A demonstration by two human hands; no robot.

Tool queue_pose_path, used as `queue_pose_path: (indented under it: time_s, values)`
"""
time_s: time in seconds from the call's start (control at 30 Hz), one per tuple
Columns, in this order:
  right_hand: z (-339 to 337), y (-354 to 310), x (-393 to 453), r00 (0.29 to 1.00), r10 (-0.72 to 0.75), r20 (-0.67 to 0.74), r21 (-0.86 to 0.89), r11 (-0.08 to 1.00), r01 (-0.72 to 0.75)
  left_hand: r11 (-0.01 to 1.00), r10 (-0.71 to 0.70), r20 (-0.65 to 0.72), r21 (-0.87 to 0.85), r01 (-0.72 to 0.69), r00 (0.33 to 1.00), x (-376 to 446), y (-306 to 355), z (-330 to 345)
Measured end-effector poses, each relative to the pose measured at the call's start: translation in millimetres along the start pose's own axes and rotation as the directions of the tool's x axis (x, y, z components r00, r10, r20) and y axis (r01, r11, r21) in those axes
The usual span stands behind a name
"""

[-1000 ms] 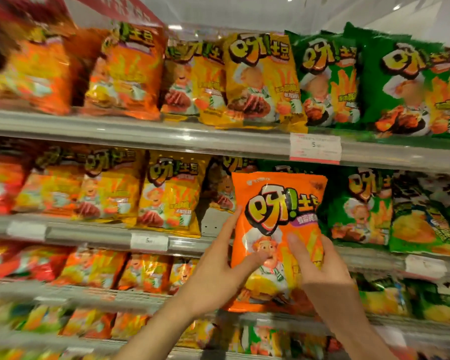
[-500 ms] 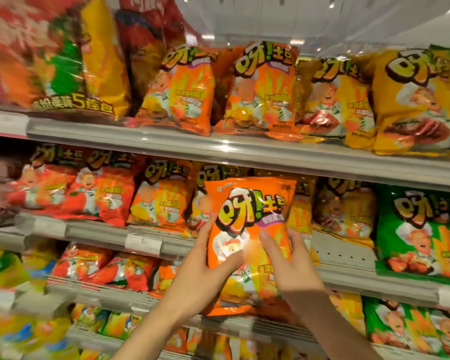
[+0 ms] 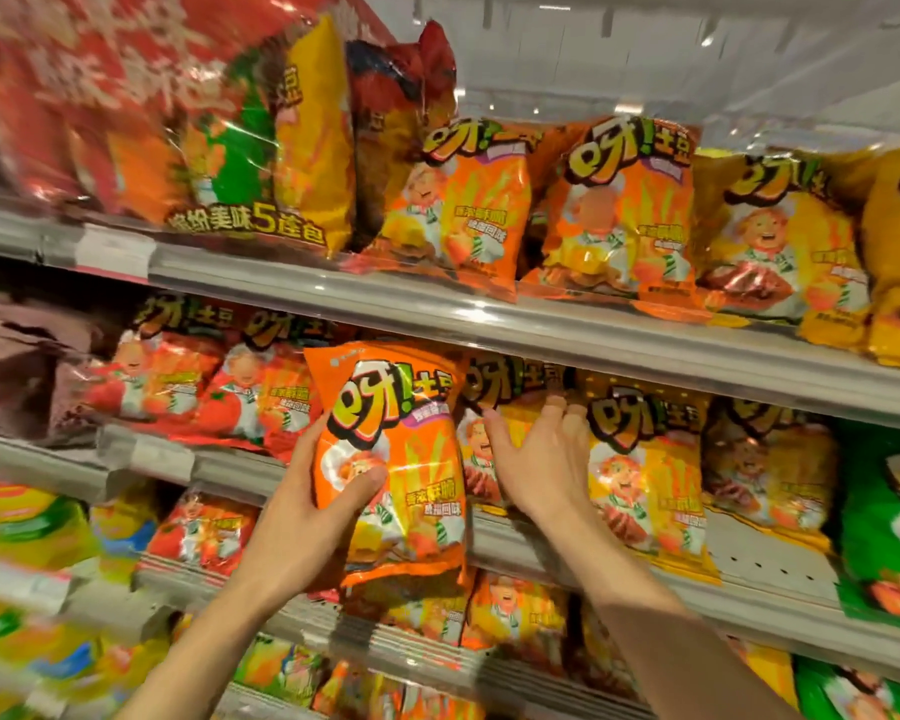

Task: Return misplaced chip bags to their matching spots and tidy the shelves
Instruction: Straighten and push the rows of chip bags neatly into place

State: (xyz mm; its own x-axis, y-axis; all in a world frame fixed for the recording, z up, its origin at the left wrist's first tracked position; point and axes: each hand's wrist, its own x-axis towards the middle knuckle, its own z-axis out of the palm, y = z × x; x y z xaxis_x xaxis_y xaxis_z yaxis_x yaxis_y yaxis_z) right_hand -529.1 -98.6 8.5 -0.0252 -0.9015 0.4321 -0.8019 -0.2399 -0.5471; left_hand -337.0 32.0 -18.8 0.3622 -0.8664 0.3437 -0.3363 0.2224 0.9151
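An orange chip bag (image 3: 401,459) with a cartoon chef is upright in front of the middle shelf. My left hand (image 3: 307,517) grips its left side, thumb across the front. My right hand (image 3: 536,459) is off the bag, fingers spread, touching a yellow chip bag (image 3: 479,459) standing on the middle shelf just to the right. Two matching orange bags (image 3: 463,210) (image 3: 624,210) stand on the top shelf above.
Red tomato bags (image 3: 204,392) fill the middle shelf's left, yellow bags (image 3: 650,475) its centre, a green bag (image 3: 889,517) its right. A large multi-pack (image 3: 204,132) stands top left. The grey shelf rail (image 3: 489,324) runs just above the held bag. Lower shelves hold more bags.
The view swung left and up. My right hand let go of the orange bag and moved right onto the yellow bag. My left hand kept hold of the orange bag.
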Motion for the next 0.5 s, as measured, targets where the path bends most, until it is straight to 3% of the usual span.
queue_pose_path:
  time_s: [0.23, 0.5]
  values:
    - [10, 3, 11, 0.996, 0.085, 0.017, 0.057, 0.995, -0.086, 0.999, -0.032, -0.033, 0.006, 0.032, 0.999, 6, -11, -19]
    - [10, 6, 9, 0.998, 0.061, 0.007, 0.051, 0.997, -0.062, 0.999, -0.037, -0.025, -0.01, 0.036, 0.999, 7, -19, -33]
